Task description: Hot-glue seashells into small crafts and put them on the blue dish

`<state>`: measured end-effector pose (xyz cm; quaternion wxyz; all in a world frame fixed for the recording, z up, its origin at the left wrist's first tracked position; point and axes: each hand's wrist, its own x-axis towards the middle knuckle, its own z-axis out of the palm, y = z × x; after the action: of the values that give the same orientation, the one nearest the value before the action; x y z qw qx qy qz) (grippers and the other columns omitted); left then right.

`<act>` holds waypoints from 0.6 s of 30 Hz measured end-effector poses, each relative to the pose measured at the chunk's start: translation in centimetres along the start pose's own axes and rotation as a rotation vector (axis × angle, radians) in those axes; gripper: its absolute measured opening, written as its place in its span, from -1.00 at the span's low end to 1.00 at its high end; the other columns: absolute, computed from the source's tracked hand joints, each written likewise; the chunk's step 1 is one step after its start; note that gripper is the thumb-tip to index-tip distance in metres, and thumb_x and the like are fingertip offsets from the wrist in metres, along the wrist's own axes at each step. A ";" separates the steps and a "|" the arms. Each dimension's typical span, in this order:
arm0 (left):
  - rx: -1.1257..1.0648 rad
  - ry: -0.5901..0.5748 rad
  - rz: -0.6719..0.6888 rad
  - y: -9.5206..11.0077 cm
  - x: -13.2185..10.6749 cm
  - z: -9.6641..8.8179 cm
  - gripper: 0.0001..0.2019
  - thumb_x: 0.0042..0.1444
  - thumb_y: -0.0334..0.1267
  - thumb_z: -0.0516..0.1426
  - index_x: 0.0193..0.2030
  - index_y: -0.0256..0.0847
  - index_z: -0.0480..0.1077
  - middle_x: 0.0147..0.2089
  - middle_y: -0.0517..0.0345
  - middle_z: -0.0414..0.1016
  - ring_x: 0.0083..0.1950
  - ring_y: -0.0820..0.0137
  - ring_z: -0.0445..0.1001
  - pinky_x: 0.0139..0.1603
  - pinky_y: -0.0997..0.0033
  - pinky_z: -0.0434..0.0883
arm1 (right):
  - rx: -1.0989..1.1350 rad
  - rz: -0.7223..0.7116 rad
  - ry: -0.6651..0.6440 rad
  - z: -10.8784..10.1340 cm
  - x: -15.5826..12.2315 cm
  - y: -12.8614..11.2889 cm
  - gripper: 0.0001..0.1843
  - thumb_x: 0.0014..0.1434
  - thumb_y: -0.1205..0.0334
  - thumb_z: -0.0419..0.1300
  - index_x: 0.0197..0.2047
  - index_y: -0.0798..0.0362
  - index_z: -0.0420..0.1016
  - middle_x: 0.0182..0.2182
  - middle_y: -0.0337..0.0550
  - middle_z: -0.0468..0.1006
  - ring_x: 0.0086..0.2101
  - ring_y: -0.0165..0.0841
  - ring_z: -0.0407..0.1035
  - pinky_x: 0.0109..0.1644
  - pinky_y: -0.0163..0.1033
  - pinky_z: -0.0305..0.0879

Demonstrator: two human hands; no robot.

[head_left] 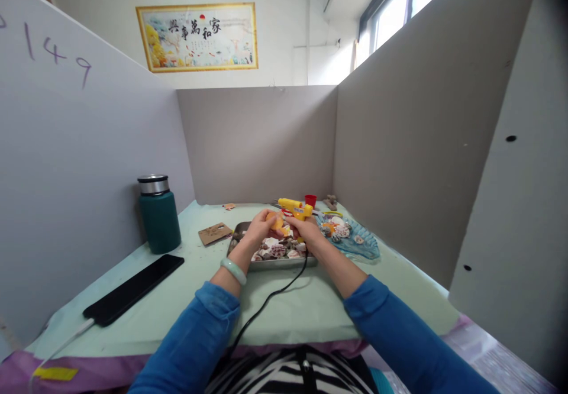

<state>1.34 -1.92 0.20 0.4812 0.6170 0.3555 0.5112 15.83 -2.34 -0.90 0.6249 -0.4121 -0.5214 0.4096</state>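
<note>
My left hand (258, 227) is closed around an orange shell (276, 222), held above a metal tray (235, 237) full of several mixed seashells. My right hand (306, 230) grips a yellow glue gun (295, 207), whose nozzle points left at the orange shell. The gun's black cord (270, 296) runs from under my right hand back toward my body. A pale green bangle (234, 270) circles my left wrist. Both arms wear blue sleeves.
A blue shell-shaped dish (361, 241) with shells lies right of the tray. A teal flask (158, 213), a black phone (133, 288) on a white cable and a brown card piece (214, 233) lie to the left. A red cap (310, 200) stands behind. Grey partition walls enclose the table.
</note>
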 end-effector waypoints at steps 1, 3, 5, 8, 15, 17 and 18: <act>-0.014 0.000 0.000 0.1 0.0 0.0 -0.79 0.03 -0.22 0.16 -0.26 -0.24 0.23 -0.47 0.16 0.42 -0.56 0.41 0.46 -0.49 0.37 0.46 | 0.009 -0.006 0.001 0.0 0.0 0.0 -0.77 -0.14 0.18 0.26 -0.63 0.08 0.31 -0.81 -0.35 0.26 -0.77 -0.53 0.09 -0.73 -0.39 0.05; -0.039 0.005 -0.001 0.1 0.0 0.0 -0.76 0.02 -0.22 0.17 -0.22 -0.24 0.25 -0.43 0.15 0.44 -0.55 0.41 0.46 -0.49 0.38 0.46 | 0.032 -0.023 0.004 0.0 0.0 0.0 -0.77 -0.13 0.17 0.27 -0.60 0.08 0.33 -0.80 -0.35 0.27 -0.76 -0.53 0.09 -0.72 -0.39 0.06; -0.052 0.007 -0.011 0.1 0.0 -0.1 -0.74 0.00 -0.23 0.19 -0.20 -0.24 0.26 -0.39 0.13 0.45 -0.53 0.41 0.47 -0.49 0.38 0.47 | 0.051 -0.034 0.012 0.0 0.0 0.0 -0.77 -0.12 0.15 0.28 -0.57 0.08 0.33 -0.79 -0.36 0.26 -0.76 -0.53 0.09 -0.71 -0.39 0.05; -0.064 0.013 -0.032 -0.1 0.2 -0.2 -0.75 -0.01 -0.26 0.21 -0.23 -0.26 0.25 -0.38 0.13 0.44 -0.50 0.39 0.50 -0.47 0.37 0.48 | 0.062 -0.032 0.013 0.0 0.2 0.2 -0.74 -0.13 0.10 0.31 -0.54 0.07 0.34 -0.78 -0.36 0.28 -0.75 -0.53 0.09 -0.70 -0.38 0.06; -0.111 0.033 -0.040 -0.3 0.3 -0.1 -0.78 0.01 -0.33 0.20 -0.26 -0.26 0.21 -0.31 0.07 0.44 -0.42 0.36 0.53 -0.45 0.40 0.48 | 0.002 -0.070 -0.058 -0.1 0.2 0.4 -0.72 -0.12 0.04 0.30 -0.46 0.07 0.40 -0.76 -0.36 0.30 -0.73 -0.51 0.13 -0.65 -0.37 0.10; -0.092 0.019 -0.025 -0.3 0.2 -0.1 -0.77 -0.01 -0.32 0.21 -0.27 -0.25 0.22 -0.30 0.08 0.44 -0.39 0.35 0.53 -0.44 0.38 0.48 | -0.005 -0.085 -0.058 -0.1 0.1 0.3 -0.74 -0.11 0.06 0.29 -0.48 0.06 0.40 -0.78 -0.37 0.27 -0.73 -0.50 0.13 -0.64 -0.37 0.10; -0.077 0.018 -0.013 -0.4 0.2 -0.1 -0.77 -0.02 -0.31 0.22 -0.29 -0.24 0.22 -0.31 0.09 0.44 -0.38 0.35 0.53 -0.43 0.37 0.49 | -0.006 -0.086 -0.050 -0.1 0.1 0.2 -0.75 -0.11 0.07 0.29 -0.49 0.06 0.39 -0.78 -0.37 0.27 -0.73 -0.50 0.13 -0.64 -0.37 0.10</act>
<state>1.34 -1.62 -0.09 0.5048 0.5912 0.3436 0.5269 15.92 -2.17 -1.10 0.6275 -0.3806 -0.5554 0.3910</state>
